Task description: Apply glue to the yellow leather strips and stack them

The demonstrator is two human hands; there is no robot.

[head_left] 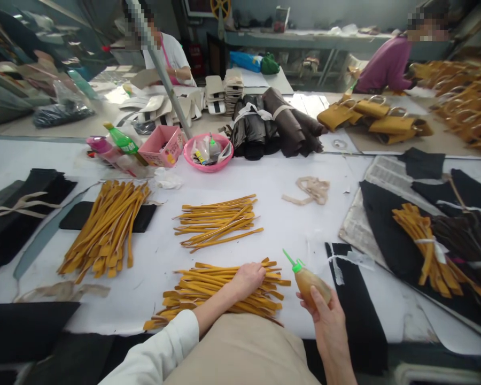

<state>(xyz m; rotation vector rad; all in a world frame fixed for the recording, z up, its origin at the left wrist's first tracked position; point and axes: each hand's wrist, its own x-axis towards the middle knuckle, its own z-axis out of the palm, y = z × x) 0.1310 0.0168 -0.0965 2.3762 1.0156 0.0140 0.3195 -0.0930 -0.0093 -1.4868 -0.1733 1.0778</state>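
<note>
My right hand (324, 315) is wrapped round a squeeze glue bottle (309, 284) with a green nozzle, which tilts up and to the left. Its body is amber and see-through. Over the near pile of mustard leather straps (208, 278) lies my left hand (250, 279), its fingers curled closed on a strap near the right end of the pile. The fingertips are partly hidden. Beyond this pile, a second group of leather straps (220, 219) rests on the white table cover (280, 235). A bigger heap of straps (104, 230) is at the left.
Black panels (361, 305) lie at the right, with a tied strap bundle (433, 251) behind. Toward the back stand a pink basket (192, 160), a pink box (156, 152) and rolled dark leather (288, 123). A beige ribbon (310, 191) lies loose. Several people sit or stand at tables beyond.
</note>
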